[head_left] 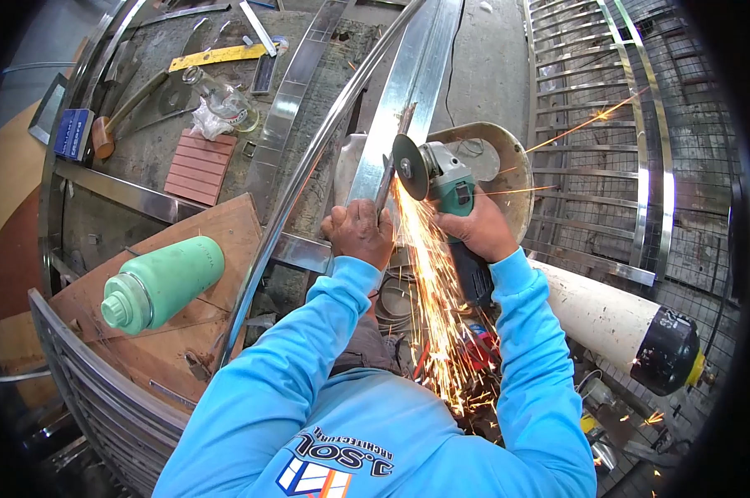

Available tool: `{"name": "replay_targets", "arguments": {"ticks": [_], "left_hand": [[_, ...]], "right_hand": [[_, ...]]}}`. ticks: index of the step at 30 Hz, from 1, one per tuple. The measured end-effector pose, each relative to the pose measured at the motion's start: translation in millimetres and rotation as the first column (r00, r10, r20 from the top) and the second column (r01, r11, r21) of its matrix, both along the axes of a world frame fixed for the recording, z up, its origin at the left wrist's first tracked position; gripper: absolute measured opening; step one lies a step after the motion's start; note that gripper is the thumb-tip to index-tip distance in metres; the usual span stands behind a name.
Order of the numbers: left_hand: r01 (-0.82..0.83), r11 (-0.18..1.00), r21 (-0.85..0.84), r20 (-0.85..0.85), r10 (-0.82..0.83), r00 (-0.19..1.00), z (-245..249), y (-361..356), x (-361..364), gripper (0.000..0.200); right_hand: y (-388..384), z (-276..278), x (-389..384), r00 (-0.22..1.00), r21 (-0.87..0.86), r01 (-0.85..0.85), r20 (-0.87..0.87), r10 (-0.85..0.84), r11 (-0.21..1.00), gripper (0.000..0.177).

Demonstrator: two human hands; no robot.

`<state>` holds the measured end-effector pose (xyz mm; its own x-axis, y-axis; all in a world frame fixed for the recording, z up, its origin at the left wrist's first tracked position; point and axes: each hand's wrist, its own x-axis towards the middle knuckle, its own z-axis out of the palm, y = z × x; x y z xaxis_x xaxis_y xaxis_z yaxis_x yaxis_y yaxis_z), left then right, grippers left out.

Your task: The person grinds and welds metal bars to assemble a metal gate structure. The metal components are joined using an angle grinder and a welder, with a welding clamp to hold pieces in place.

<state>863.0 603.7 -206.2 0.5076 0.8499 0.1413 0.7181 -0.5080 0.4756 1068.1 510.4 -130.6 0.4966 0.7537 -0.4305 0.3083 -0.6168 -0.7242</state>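
My right hand (481, 229) is wrapped round a green-and-grey angle grinder (454, 186). Its dark disc (409, 167) stands on edge against a thin dark metal bar (385, 187), and bright sparks (433, 282) stream down from there towards my lap. Closed over the near end of that bar, my left hand (360, 233) presses on a long shiny metal channel (416, 70). The exact contact between disc and bar is partly hidden by the disc and glare.
On the left lie a green bottle (166, 282), a glass bottle (223, 101), a hammer (102, 137) and a yellow ruler (217, 56). A white cylinder (595, 311) lies to the right, below a slatted metal frame (586, 108). A curved metal tube (288, 195) runs beside my left arm.
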Motion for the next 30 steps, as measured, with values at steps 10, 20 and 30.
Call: {"name": "replay_targets", "arguments": {"ticks": [10,20,30], "left_hand": [[-0.006,1.0,0.009,0.044,0.005,0.999,1.2,0.2,-0.2,0.02],[-0.004,0.999,0.054,0.037,0.002,0.999,-0.8,0.5,0.8,0.022],[0.039,0.999,0.03,0.053,-0.04,0.998,1.5,0.3,-5.0,0.027]], "right_hand": [[5.4,0.8,2.2,0.998,-0.071,-0.032,0.047,0.035,0.997,0.076],[7.9,-2.0,0.2,1.0,-0.04,-0.019,0.014,0.02,0.999,0.069],[11.7,2.3,-2.1,0.994,0.003,-0.073,0.084,0.072,0.997,0.072]]}}
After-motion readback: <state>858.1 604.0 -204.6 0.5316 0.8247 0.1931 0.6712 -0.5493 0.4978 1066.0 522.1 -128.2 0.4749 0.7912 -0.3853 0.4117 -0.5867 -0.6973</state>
